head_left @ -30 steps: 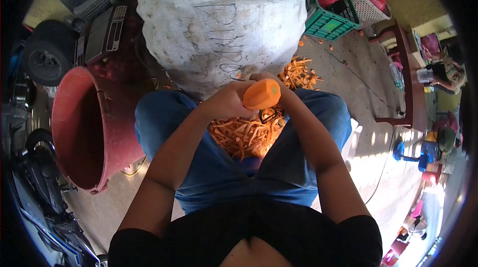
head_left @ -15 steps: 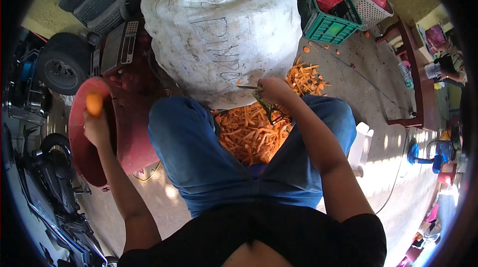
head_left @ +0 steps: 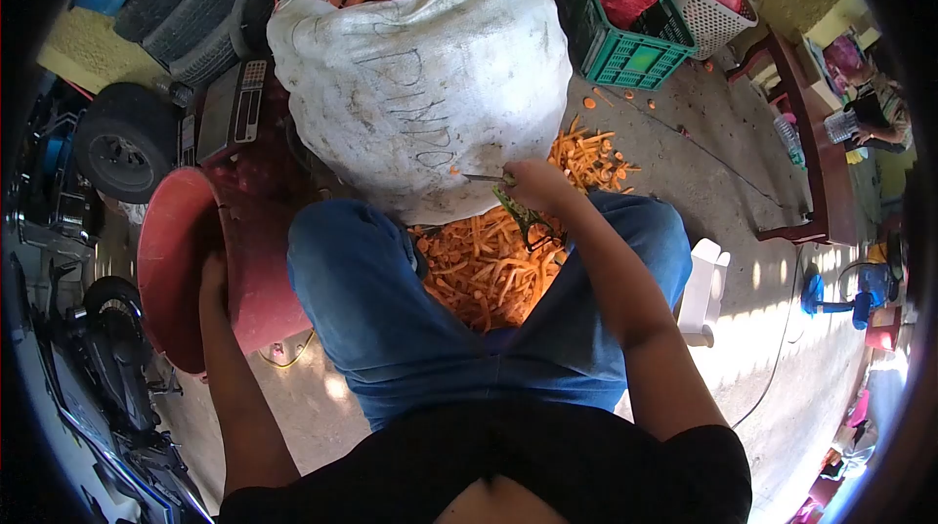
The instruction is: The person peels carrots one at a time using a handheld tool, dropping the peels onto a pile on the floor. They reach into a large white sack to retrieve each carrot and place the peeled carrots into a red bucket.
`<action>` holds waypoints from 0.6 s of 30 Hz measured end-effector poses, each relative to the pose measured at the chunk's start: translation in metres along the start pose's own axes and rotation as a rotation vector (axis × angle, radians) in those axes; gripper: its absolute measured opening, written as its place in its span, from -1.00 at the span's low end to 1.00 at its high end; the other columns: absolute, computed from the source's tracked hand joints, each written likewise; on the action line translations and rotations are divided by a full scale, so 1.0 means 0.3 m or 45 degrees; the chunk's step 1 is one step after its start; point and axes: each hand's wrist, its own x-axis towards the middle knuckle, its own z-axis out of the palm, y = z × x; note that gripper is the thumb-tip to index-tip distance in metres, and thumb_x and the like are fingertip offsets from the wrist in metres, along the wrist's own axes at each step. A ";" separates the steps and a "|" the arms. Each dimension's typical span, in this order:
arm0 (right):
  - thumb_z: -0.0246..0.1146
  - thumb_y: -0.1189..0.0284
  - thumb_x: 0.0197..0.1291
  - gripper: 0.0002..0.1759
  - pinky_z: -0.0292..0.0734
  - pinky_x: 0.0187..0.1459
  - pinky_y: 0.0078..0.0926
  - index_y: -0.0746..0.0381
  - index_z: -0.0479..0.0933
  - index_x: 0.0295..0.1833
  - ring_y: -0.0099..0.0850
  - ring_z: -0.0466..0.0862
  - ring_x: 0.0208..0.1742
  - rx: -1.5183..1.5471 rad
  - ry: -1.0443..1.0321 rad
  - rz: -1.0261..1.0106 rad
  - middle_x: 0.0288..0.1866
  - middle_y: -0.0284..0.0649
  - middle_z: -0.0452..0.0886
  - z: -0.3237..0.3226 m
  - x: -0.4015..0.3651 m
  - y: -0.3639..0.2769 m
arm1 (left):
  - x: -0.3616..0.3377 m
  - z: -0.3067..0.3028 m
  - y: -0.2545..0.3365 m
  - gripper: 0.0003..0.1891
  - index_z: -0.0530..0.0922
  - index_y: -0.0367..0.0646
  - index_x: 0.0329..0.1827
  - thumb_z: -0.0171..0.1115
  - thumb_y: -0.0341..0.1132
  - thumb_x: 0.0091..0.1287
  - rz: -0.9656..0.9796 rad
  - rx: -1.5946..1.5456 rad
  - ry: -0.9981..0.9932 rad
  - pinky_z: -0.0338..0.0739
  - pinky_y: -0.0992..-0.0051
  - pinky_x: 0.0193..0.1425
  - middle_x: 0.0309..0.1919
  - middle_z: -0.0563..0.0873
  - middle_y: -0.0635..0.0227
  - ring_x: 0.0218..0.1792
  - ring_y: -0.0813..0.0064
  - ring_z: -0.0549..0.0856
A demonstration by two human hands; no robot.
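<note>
I'm looking down over my lap here, and the big white sack [head_left: 420, 84] fills the top of my view. My right hand [head_left: 532, 184] is just below the sack's lower edge, clenched around the peeler [head_left: 523, 213]. The peeler's blade end hangs down from my fist, away from the sack. A thin metal tip pokes out from the fist toward the sack's cloth. Under the sack, between my knees, lies a heap of orange peels [head_left: 484, 265]. My left hand [head_left: 211, 275] is out to the sack's lower left, resting at the rim of the red tub [head_left: 161, 260]. I can't tell whether its fingers are loose or curled, because they dip past the rim. To the sack's right I see a green crate [head_left: 616, 50], and a white basket [head_left: 705, 8] beyond it.
</note>
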 end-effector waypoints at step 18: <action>0.05 0.21 -0.01 -0.68 0.38 -0.19 -0.23 0.24 0.44 -0.27 -0.10 0.50 -0.25 0.175 0.125 0.157 -0.38 -0.04 0.52 -0.170 -0.025 0.039 | 0.050 0.260 1.938 -0.79 0.48 -0.23 -0.26 -0.04 -0.36 0.10 1.011 0.154 -0.299 0.38 0.50 -0.18 -0.33 0.59 0.27 -0.31 0.44 0.55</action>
